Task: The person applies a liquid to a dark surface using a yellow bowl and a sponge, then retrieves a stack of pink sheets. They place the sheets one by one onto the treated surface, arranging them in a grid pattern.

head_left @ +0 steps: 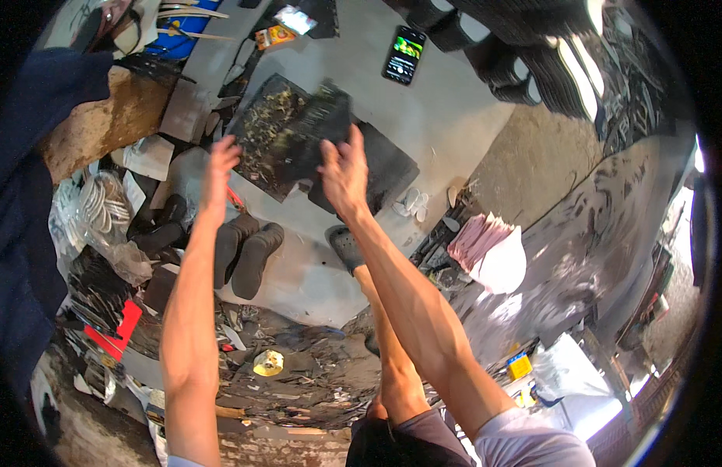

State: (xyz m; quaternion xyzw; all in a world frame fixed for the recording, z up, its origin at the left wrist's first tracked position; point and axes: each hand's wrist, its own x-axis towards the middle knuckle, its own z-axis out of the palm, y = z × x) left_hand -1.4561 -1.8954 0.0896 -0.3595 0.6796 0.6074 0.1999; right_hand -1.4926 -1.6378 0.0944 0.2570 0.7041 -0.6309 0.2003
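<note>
A dark flat board [259, 128] with crusty yellowish residue lies on the grey work surface. A second dark flat sheet [323, 117], smeared by motion, is tilted over its right side. My right hand [345, 175] grips this sheet by its lower right edge, the thumb on the near face. My left hand [217, 175] hovers at the left edge of the crusty board, holding nothing, its blurred fingers loosely apart. Another plain black slab [388, 167] lies partly under the sheet, to the right. Two stacks of dark shoe soles [256, 261] stand nearer me, below the boards.
A lit phone [404, 56] lies beyond the boards. Stacked black soles [532, 66] fill the far right. Pink-edged insoles [489, 253] stand at the right, by small white pieces [411, 204]. My foot in a clog [345, 247] rests near. Scraps [298, 373] litter the floor.
</note>
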